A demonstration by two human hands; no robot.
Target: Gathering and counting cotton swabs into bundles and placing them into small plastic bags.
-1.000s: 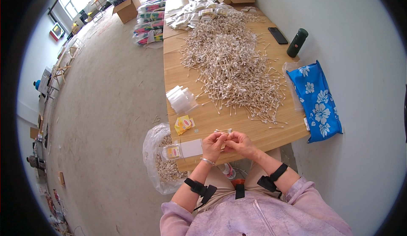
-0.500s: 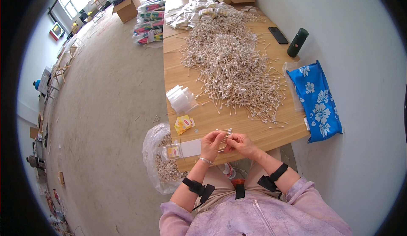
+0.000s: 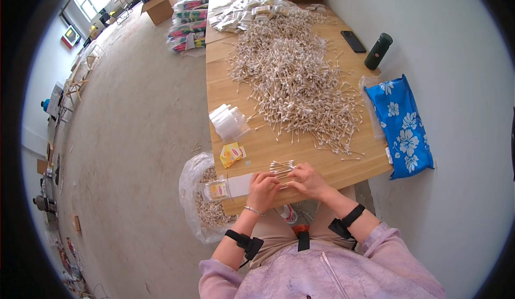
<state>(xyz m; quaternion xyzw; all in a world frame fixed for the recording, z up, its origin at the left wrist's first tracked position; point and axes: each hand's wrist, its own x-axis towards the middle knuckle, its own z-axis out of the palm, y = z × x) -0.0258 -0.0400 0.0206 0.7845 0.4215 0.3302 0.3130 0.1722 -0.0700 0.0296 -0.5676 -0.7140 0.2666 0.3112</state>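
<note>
A small bunch of cotton swabs (image 3: 281,166) lies on the table's near edge, with a few more between my fingertips. My left hand (image 3: 263,190) has its fingers curled at the left ends of these swabs. On their right side my right hand (image 3: 304,181) pinches the other ends. Left of my left hand lies a white card strip (image 3: 240,186), partly covered by that hand. At its outer end sits a clear packet of swabs (image 3: 216,190) with a yellow label. Yellow printed cards (image 3: 232,154) lie just beyond.
A large heap of loose swabs (image 3: 292,79) spreads over the wooden table (image 3: 221,73). Clear plastic bags (image 3: 229,122) lie at the left edge; filled packets (image 3: 252,12) are piled far back. Right are a phone (image 3: 353,41), dark bottle (image 3: 379,51) and blue flowered pack (image 3: 403,130). A swab-filled bag (image 3: 190,191) stands below.
My hands have lowered to the table and moved slightly apart. The swabs that were gathered between my fingers now show more fully, spread beyond my fingertips.
</note>
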